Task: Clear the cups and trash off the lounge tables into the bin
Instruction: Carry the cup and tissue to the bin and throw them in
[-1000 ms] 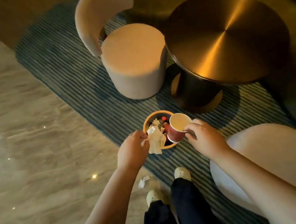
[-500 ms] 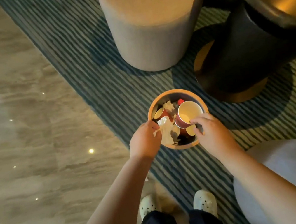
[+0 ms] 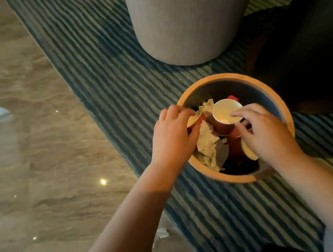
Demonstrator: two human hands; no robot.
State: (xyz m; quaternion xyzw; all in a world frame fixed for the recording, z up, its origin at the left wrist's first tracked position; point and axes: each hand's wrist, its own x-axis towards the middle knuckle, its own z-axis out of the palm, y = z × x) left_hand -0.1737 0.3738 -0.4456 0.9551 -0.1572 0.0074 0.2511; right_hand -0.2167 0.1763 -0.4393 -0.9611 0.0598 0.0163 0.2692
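1. Red paper cup with white inside (image 3: 226,116): upright with a slight tilt, mouth up, inside the bin's opening, resting above the other rubbish. Pinched at its near rim by the right hand.
2. Right hand (image 3: 264,132): reaches into the bin from the near right, fingertips closed on the cup's rim.
3. Crumpled cream paper napkin (image 3: 206,143): in the bin's left half, just beside the cup, touching the left hand.
4. Left hand (image 3: 173,138): over the bin's left rim, fingers curled around the napkin's top; a second red cup (image 3: 196,119) lies partly hidden under it.
5. Round bin with orange rim and dark inner wall (image 3: 274,97): stands on the rug, holding more crumpled paper and red cups lying on their sides.
6. Blue and grey striped rug (image 3: 108,69): under the bin, edged by a polished stone floor (image 3: 26,169) on the left.
7. Grey cylindrical upholstered stool (image 3: 187,13): on the rug, beyond the bin.
8. Dark round table base (image 3: 312,48): right of the stool, near the bin.
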